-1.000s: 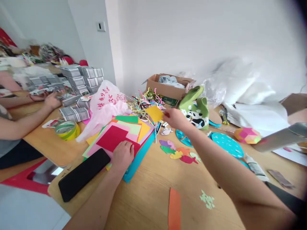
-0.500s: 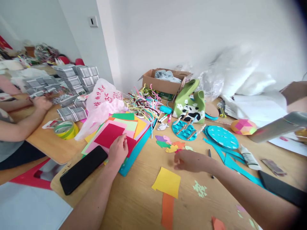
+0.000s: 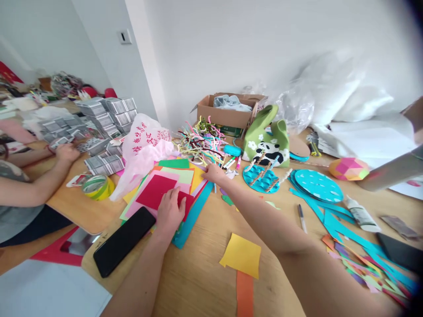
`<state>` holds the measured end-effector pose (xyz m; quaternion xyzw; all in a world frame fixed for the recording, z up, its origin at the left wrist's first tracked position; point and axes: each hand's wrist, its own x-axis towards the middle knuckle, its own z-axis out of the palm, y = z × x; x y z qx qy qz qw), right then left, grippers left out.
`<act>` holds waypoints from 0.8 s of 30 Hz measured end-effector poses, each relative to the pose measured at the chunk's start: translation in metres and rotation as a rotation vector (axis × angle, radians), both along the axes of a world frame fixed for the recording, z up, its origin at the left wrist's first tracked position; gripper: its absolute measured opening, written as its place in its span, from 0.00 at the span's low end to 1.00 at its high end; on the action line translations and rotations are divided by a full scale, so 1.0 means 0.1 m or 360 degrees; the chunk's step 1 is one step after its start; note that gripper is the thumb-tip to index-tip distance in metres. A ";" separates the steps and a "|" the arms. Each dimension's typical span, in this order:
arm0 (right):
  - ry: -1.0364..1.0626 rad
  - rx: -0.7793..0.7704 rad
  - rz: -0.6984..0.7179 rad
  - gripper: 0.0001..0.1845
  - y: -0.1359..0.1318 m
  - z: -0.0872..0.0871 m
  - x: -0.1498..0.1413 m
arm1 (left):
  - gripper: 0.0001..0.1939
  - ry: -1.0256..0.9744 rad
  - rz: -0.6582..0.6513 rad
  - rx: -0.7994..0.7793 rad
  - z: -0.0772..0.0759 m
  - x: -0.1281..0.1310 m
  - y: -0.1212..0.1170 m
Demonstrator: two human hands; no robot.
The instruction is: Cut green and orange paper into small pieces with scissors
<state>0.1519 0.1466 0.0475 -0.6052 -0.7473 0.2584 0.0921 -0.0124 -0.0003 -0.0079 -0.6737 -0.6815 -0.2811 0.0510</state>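
My left hand (image 3: 171, 209) lies with its fingers out over a dark red sheet (image 3: 155, 192) on top of a stack of coloured paper. At the far right corner of that stack, my right hand (image 3: 212, 173) has its fingers bent together against a yellow sheet (image 3: 197, 175). Whether paper is pinched in them is hidden. A green paper fish (image 3: 227, 200) shows partly behind my right forearm. Closer to me are a yellow paper piece (image 3: 243, 255) and an orange strip (image 3: 245, 293).
A black phone (image 3: 124, 242) lies beside my left wrist. Pipe cleaners (image 3: 201, 143), a green felt bag (image 3: 269, 141) and blue discs (image 3: 319, 186) stand farther back. Glue (image 3: 362, 215), a pen (image 3: 302, 218) and paper scraps (image 3: 360, 266) lie rightward. Another person's hand (image 3: 68, 152) is at left.
My right hand has moved from beside the paper fish, away and leftward to the stack's corner. My left hand stays on the red sheet, its fingers flatter. The view has shifted slightly.
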 end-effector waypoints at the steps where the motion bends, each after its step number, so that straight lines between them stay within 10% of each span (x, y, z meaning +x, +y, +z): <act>1: 0.0087 -0.0052 -0.0008 0.01 0.00 0.00 -0.01 | 0.21 0.0009 0.0001 -0.0012 0.01 0.00 0.00; 14: 0.1267 -0.0958 0.0138 0.06 -0.17 0.41 -0.60 | 0.37 0.0063 0.0328 -0.0203 0.20 0.11 0.16; 24: 0.1030 -0.0648 0.0228 0.15 -0.07 0.51 -0.55 | 0.14 -0.0396 0.0521 -0.0452 0.24 -0.26 0.27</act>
